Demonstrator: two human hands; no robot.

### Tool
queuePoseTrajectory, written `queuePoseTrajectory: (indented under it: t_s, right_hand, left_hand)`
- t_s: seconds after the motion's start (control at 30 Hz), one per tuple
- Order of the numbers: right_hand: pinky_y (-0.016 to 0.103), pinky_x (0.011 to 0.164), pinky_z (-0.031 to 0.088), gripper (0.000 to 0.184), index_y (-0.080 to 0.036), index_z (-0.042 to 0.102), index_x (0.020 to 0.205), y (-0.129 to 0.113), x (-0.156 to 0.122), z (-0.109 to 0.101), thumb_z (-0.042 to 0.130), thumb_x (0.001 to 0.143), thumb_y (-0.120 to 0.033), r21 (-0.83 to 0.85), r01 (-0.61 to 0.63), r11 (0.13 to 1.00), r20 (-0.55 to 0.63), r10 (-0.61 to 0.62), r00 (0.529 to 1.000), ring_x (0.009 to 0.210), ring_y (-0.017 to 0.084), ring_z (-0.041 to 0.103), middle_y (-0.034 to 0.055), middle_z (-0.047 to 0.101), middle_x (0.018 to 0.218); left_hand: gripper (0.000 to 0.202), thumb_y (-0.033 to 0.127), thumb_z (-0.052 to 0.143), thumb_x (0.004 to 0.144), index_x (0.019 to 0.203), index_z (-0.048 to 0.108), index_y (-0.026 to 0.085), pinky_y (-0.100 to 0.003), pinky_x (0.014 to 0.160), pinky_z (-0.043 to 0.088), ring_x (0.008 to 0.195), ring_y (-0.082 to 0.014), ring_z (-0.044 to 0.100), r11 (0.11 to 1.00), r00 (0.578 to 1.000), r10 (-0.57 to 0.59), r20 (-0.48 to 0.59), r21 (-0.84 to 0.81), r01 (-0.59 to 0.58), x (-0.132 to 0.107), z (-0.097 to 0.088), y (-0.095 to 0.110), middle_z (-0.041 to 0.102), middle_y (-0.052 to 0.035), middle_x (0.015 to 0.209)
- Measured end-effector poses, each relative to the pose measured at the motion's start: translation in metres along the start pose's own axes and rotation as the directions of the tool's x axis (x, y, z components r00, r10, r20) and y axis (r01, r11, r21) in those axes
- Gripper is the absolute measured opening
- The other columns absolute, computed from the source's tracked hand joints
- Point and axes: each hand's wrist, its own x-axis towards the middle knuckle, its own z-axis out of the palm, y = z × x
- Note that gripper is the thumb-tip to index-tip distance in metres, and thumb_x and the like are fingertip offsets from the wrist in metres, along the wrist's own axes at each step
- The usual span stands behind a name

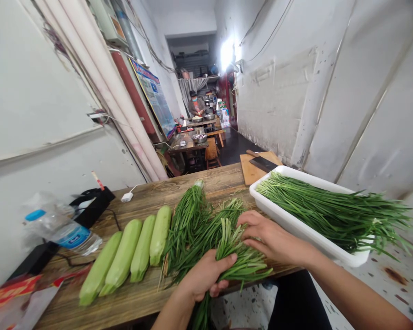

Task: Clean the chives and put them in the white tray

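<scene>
My left hand (209,274) is wrapped round a bunch of garlic chives (245,265) at the table's front edge, with the leaves hanging below it. Close by on the right, my right hand (261,233) has its fingers curled at the pale ends of the chives; whether it pinches a stalk is hidden. More chives (189,224) lie in a heap on the wood behind and left of my hands. To the right, a white plastic tub (303,238) holds a long pile of chives (316,206), their green tips spilling over its far right end.
Several pale green zucchini (124,256) lie left of the chives. Beyond them are a water bottle (72,233) and a black box (92,206). A cleaver (263,163) rests on a cutting board (249,172) behind the tub. A person (196,105) works at a far table.
</scene>
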Motion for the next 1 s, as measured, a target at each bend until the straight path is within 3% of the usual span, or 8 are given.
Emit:
queuePoseTrajectory:
  t_s: [0.13,0.23,0.37,0.5,0.63,0.7,0.8,1.0]
  right_hand:
    - [0.034,0.091,0.042,0.014,-0.015,0.060,0.081,0.002,-0.004,0.001,0.048,0.089,-0.014,0.026,-0.035,0.999,0.022,0.034,0.999,0.103,0.021,0.050,0.0094,0.056,0.105]
    - [0.034,0.085,0.043,0.013,-0.016,0.056,0.081,0.011,-0.005,0.001,0.045,0.087,-0.012,0.033,-0.101,0.994,-0.043,0.102,0.994,0.094,0.020,0.051,0.0082,0.056,0.097]
    - [0.031,0.075,0.043,0.017,-0.017,0.052,0.078,0.029,-0.003,0.002,0.039,0.085,-0.008,0.061,-0.226,0.972,-0.225,0.234,0.946,0.078,0.017,0.052,0.0046,0.055,0.083]
    - [0.029,0.066,0.041,0.030,-0.018,0.051,0.065,0.038,0.003,0.008,0.038,0.091,-0.022,0.070,-0.348,0.935,-0.266,0.354,0.897,0.063,0.015,0.049,0.0016,0.052,0.068]
    - [0.027,0.068,0.043,0.015,-0.016,0.062,0.084,0.032,0.007,0.011,0.056,0.086,-0.029,0.154,-0.268,0.951,-0.310,0.304,0.901,0.076,0.016,0.055,0.0062,0.059,0.092]
    - [0.026,0.070,0.043,0.014,-0.017,0.065,0.087,0.025,0.009,0.011,0.053,0.087,-0.025,0.228,-0.194,0.954,-0.255,0.251,0.934,0.080,0.015,0.056,0.0054,0.061,0.091]
    - [0.025,0.065,0.042,0.024,-0.016,0.066,0.072,0.015,0.012,0.013,0.054,0.088,-0.029,0.271,-0.196,0.942,-0.126,0.237,0.963,0.069,0.014,0.056,0.0022,0.060,0.072]
    - [0.024,0.070,0.043,0.008,-0.018,0.072,0.076,0.011,0.016,0.021,0.065,0.079,-0.017,0.205,-0.229,0.952,0.010,0.232,0.973,0.077,0.016,0.060,0.0020,0.067,0.074]
  left_hand:
    - [0.043,0.060,0.061,0.072,0.080,0.047,0.020,-0.014,0.027,0.018,0.028,-0.0029,0.020,1.000,1.000,-0.014,0.021,-0.003,0.014,-0.001,0.000,0.000,0.041,0.0112,0.037]
    - [0.044,0.060,0.063,0.070,0.078,0.047,0.020,-0.014,0.027,0.018,0.028,-0.0029,0.022,1.000,1.000,-0.018,0.005,-0.015,0.018,-0.002,-0.002,-0.001,0.041,0.0113,0.038]
    - [0.045,0.061,0.063,0.069,0.077,0.046,0.020,-0.014,0.028,0.018,0.027,-0.0029,0.023,0.999,1.000,-0.028,-0.004,-0.042,0.028,0.000,-0.006,-0.004,0.041,0.0108,0.038]
    - [0.046,0.061,0.064,0.068,0.076,0.045,0.020,-0.014,0.029,0.018,0.027,-0.0028,0.024,0.997,1.000,-0.024,-0.013,-0.068,0.024,0.002,-0.005,-0.004,0.040,0.0118,0.038]
    - [0.047,0.062,0.064,0.067,0.079,0.045,0.020,-0.015,0.029,0.017,0.027,-0.0028,0.026,0.999,0.997,-0.025,-0.073,-0.030,0.022,0.003,-0.001,-0.001,0.041,0.0118,0.040]
    - [0.048,0.063,0.064,0.066,0.079,0.045,0.021,-0.014,0.029,0.017,0.027,-0.0024,0.025,1.000,0.993,-0.030,-0.118,-0.008,0.030,0.004,0.000,0.000,0.042,0.0119,0.041]
    - [0.047,0.063,0.062,0.067,0.078,0.045,0.021,-0.014,0.029,0.017,0.027,-0.0024,0.024,0.999,0.993,-0.040,-0.110,0.001,0.040,0.006,0.001,0.001,0.041,0.0121,0.040]
    - [0.047,0.063,0.063,0.067,0.078,0.047,0.020,-0.013,0.029,0.016,0.029,-0.0019,0.022,1.000,0.998,0.008,-0.058,0.011,-0.007,0.005,0.002,0.000,0.039,0.0122,0.040]
